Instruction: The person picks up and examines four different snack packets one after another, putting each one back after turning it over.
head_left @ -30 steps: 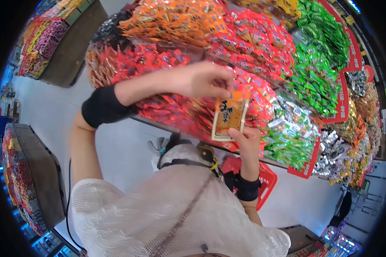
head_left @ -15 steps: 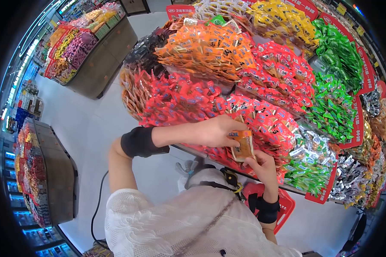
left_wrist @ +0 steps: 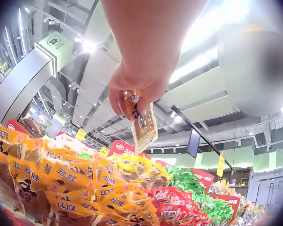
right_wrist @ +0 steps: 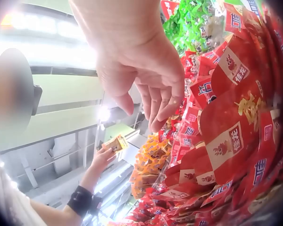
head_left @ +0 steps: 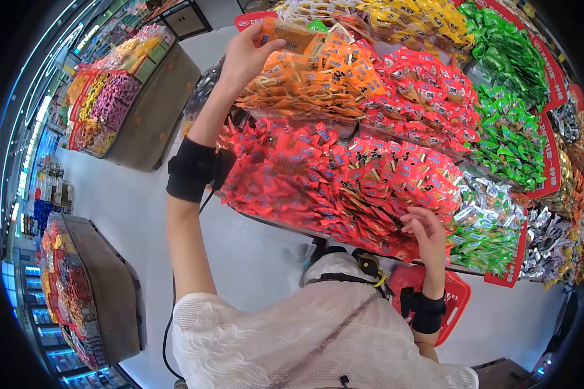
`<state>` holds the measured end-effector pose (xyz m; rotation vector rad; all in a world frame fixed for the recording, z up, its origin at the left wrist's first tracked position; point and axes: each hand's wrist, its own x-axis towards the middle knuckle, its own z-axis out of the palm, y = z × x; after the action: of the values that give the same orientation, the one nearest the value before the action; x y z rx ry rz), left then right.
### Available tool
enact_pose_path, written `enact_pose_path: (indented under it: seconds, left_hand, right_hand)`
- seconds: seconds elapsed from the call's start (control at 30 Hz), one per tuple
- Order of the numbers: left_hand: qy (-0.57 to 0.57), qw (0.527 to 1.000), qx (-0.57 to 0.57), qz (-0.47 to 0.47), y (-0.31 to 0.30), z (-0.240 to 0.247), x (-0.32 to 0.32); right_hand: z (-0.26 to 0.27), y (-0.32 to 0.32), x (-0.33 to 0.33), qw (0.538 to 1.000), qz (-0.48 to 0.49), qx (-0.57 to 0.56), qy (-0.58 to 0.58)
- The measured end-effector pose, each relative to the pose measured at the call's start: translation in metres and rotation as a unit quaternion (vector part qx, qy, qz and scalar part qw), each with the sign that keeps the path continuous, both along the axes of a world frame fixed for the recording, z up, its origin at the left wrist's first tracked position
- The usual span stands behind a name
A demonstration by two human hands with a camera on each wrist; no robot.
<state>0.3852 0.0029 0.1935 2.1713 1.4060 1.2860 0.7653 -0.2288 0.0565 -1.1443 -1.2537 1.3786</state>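
Note:
My left hand pinches an orange-topped snack packet by its top end, above the heap of orange packets. In the left wrist view the packet hangs down from the fingers of the left hand, over the orange packets. My right hand holds nothing; its fingers are loosely bent over the front of the red packets. Seen from the right wrist, the right hand hangs relaxed beside the red packets, apart from them.
Green packets and yellow packets fill other sections of the display. A red basket stands below its front edge, near the right forearm. Two more snack stands are to the left, with floor between.
The left hand has carried the packet away from the right hand, up and left to the orange heap. The right hand has let go of the packet and its fingers have loosened.

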Motion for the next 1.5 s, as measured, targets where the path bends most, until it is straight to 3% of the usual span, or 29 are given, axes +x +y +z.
enact_pose_path:
  seconds: [0.17,0.2,0.37,0.53,0.77,1.07,1.27,1.5]
  left_hand:
    - [0.142,0.987,-0.047,0.063,0.037,-0.013,0.013]
    - [0.08,0.996,0.021,0.028,0.056,-0.034,0.004]
    - [0.121,0.992,0.017,0.023,0.071,-0.047,-0.002]
    - [0.209,0.976,0.014,0.062,0.046,-0.022,0.016]
    - [0.27,0.962,0.031,-0.008,0.045,-0.019,0.036]
    - [0.453,0.89,-0.033,-0.044,0.062,-0.013,0.051]
    - [0.468,0.883,0.01,-0.026,0.056,-0.012,0.053]
    - [0.507,0.86,-0.023,-0.05,0.062,-0.005,0.048]
  right_hand:
    - [0.005,-0.005,-0.005,1.0,-0.005,-0.002,-0.009]
    - [0.005,-0.006,-0.005,1.0,-0.008,-0.002,-0.01]
    - [0.007,-0.008,-0.004,0.999,-0.039,0.002,-0.013]
    - [0.007,-0.008,-0.003,0.999,-0.043,-0.006,-0.01]
    - [0.01,-0.007,-0.008,0.999,-0.035,-0.005,-0.001]
    - [0.002,-0.007,-0.004,0.999,-0.035,-0.007,-0.001]
    - [-0.007,-0.005,-0.006,1.0,-0.025,-0.004,0.008]
    - [-0.005,-0.002,-0.009,1.0,-0.013,-0.003,0.004]
